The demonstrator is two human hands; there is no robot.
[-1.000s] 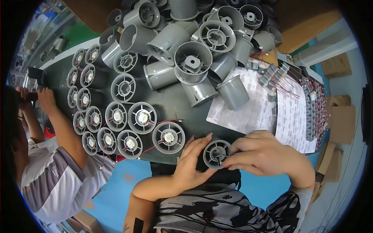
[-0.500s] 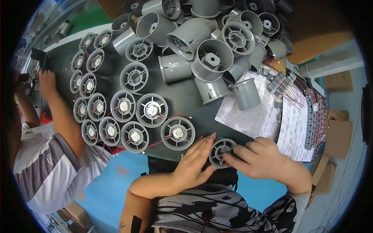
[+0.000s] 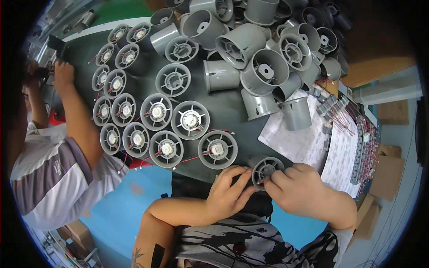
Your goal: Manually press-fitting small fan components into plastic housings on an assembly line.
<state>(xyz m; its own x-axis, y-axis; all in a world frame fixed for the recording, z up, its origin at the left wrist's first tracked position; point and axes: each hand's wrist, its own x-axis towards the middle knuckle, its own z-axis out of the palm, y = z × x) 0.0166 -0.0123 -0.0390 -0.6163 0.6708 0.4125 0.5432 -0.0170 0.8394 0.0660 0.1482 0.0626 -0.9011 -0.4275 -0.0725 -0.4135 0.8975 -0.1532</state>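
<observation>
At the table's near edge, a grey cylindrical plastic housing (image 3: 267,161) is tilted with its spoked end towards me. My left hand (image 3: 229,191) grips its left side, fingers bent and thumb near the lower rim. Closed fingers of my right hand (image 3: 296,190) reach over the right rim to the spokes; whatever they pinch is hidden. A bit of red shows beside those fingertips. Just left of my hands stands a similar housing (image 3: 232,157) with a white motor (image 3: 217,149) at its hub and a red wire.
Rows of spoked housings (image 3: 157,111) cover the dark table's left half. Loose housings (image 3: 263,67) are piled at the back. Small motors with red wires (image 3: 364,143) lie on paper sheets (image 3: 292,143) at right. A co-worker's hand (image 3: 64,75) is at far left.
My left hand's flat fingers have bent around the housing. The housing and my right hand have shifted slightly right, and the right fingers have drawn towards the rim. The whole view has shifted.
</observation>
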